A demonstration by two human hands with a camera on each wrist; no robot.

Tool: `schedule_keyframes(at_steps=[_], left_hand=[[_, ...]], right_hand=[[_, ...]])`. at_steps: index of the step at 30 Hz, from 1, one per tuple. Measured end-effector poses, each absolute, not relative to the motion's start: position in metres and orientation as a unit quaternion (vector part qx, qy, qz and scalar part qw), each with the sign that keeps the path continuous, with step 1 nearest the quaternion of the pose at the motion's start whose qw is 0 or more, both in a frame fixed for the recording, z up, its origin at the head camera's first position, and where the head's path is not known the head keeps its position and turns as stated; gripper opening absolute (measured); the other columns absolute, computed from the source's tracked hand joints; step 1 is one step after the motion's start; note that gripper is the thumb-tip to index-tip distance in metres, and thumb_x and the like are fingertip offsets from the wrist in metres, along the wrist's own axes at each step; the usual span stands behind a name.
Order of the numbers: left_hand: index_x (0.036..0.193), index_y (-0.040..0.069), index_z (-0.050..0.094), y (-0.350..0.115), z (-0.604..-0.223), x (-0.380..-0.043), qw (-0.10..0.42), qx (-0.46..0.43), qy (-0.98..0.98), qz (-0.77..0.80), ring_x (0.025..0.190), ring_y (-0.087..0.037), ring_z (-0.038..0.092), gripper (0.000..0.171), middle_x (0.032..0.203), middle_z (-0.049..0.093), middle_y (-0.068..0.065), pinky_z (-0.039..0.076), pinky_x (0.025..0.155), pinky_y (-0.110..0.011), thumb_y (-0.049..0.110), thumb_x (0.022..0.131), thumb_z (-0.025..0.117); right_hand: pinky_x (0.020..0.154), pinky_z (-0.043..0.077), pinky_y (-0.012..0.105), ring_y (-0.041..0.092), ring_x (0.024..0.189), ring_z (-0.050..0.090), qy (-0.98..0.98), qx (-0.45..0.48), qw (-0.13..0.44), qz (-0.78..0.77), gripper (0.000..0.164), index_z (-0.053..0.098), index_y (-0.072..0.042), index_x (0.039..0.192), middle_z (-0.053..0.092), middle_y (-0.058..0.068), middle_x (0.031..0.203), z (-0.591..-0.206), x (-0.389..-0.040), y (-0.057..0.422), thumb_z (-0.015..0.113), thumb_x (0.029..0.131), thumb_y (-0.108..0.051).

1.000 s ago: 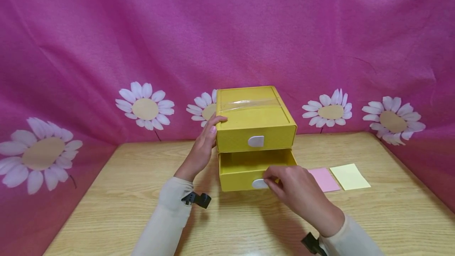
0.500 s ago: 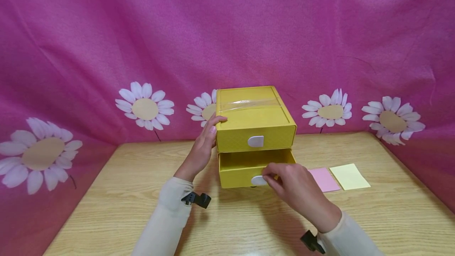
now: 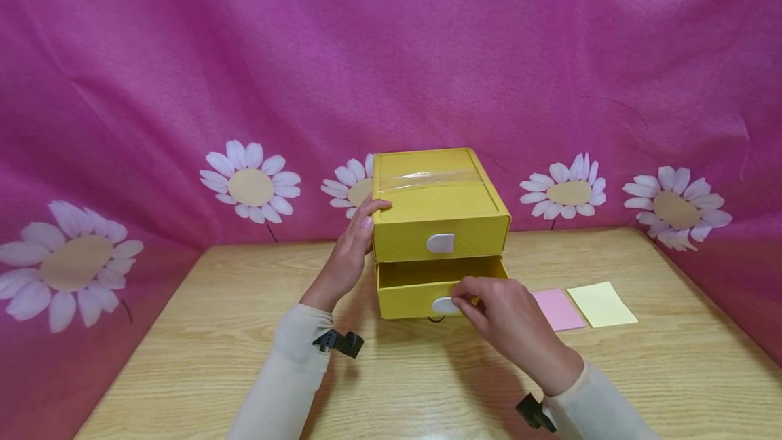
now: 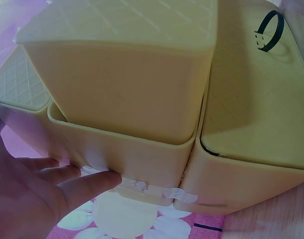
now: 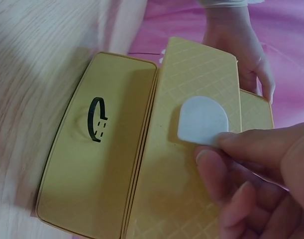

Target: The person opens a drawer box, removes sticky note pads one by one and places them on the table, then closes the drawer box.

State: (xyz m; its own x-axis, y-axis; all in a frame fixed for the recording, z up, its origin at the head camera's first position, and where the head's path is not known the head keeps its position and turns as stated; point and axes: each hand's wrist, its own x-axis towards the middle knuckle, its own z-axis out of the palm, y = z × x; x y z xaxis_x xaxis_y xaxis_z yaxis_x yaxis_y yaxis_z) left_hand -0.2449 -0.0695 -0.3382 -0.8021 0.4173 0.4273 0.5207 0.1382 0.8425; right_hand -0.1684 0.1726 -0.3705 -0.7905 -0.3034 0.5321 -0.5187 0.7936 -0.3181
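Observation:
A yellow drawer box (image 3: 436, 199) stands on the table, clear tape across its top. Its upper drawer (image 3: 403, 243), with a white tab, is pushed in. Below it, a drawer (image 3: 400, 302) juts out partway, its inside showing bare yellow walls. My right hand (image 3: 519, 331) pinches this drawer's white tab (image 5: 204, 119) between thumb and fingertip. Under it, a lowest front panel (image 5: 92, 174) carries a black loop (image 5: 95, 119). My left hand (image 3: 348, 257) rests against the box's left side with fingers extended; the left wrist view shows the fingers (image 4: 92, 189) along the wall.
To the right of the box lie a pink sticky note pad (image 3: 559, 309) and a pale yellow one (image 3: 601, 304). A pink cloth (image 3: 427, 53) with white daisies hangs behind and around the wooden table (image 3: 214, 358).
The jutting drawer has slid a little way back into the box, my right hand moving with its tab. The black loop beneath has come into view. My left hand stays put.

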Motion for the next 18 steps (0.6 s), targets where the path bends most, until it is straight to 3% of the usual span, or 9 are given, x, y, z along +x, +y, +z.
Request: schedule_keyframes(at_steps=[18], left_hand=[[0.143, 0.010, 0.036, -0.0697, -0.3379, -0.2447, 0.041, -0.311, -0.756, -0.575, 0.144, -0.029, 0.015, 0.042, 0.160, 0.005, -0.013, 0.033, 0.104, -0.058, 0.024, 0.107, 0.020]], right_hand=[[0.051, 0.041, 0.020, -0.001, 0.057, 0.046, -0.913, 0.226, 0.241, 0.241, 0.008, 0.071, -0.018, 0.083, 0.064, -0.011, 0.073, -0.3758, -0.1750, 0.1734, 0.076, 0.083, -0.012]])
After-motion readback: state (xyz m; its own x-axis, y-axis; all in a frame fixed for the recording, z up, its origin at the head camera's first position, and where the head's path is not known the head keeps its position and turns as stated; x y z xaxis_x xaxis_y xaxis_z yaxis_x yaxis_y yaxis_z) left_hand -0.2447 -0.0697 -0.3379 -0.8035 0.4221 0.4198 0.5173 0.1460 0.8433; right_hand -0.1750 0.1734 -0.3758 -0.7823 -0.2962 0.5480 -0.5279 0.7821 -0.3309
